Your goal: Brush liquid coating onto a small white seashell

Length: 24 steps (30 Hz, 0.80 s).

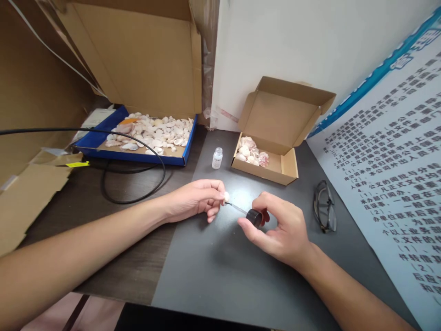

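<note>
Between thumb and fingers, my left hand (200,200) pinches a small pale shell (226,197) above the dark grey mat. My right hand (280,227) grips a black cap (254,217) with a thin clear stem and a dark brush tip (228,203). The tip meets or nearly meets the shell's lower edge. Beyond my hands, a small clear bottle (217,158) with a white label stands upright and uncapped on the mat.
An open cardboard box (265,174) with shells is behind my hands. At the back left, a blue tray (151,158) holds several pale shells. A black cable (138,201) loops in front of it. Glasses (324,207) lie at right beside a large printed sheet (389,151).
</note>
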### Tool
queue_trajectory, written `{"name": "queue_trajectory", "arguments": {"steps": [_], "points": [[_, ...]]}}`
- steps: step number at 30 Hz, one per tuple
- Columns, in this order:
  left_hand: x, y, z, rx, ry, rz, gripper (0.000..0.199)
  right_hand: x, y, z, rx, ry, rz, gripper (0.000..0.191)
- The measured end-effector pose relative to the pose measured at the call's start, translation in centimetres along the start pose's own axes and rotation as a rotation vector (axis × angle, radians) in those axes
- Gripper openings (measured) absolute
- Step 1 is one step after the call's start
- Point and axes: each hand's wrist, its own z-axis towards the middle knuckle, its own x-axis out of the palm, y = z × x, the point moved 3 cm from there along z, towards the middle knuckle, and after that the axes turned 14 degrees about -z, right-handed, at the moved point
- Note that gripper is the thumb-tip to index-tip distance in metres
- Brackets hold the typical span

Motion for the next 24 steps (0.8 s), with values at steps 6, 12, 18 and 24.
{"name": "queue_trajectory", "arguments": {"steps": [6, 12, 18, 24], "points": [[-0.10, 0.00, 0.07, 0.005, -0.014, -0.003, 0.016, 0.10, 0.48, -0.09, -0.111, 0.021, -0.106, 0.023], [-0.01, -0.01, 0.10, 0.009, 0.008, -0.030, 0.014, 0.01, 0.67, -0.05, -0.108, 0.028, -0.064, 0.024], [-0.01, -0.03, 0.09, 0.003, 0.005, -0.024, 0.014, -0.12, 0.54, 0.04, -0.093, -0.007, -0.085, 0.023], [0.07, -0.04, 0.02, -0.002, 0.002, -0.018, 0.013, -0.12, 0.30, -0.01, -0.024, 0.005, -0.071, 0.022]]}}
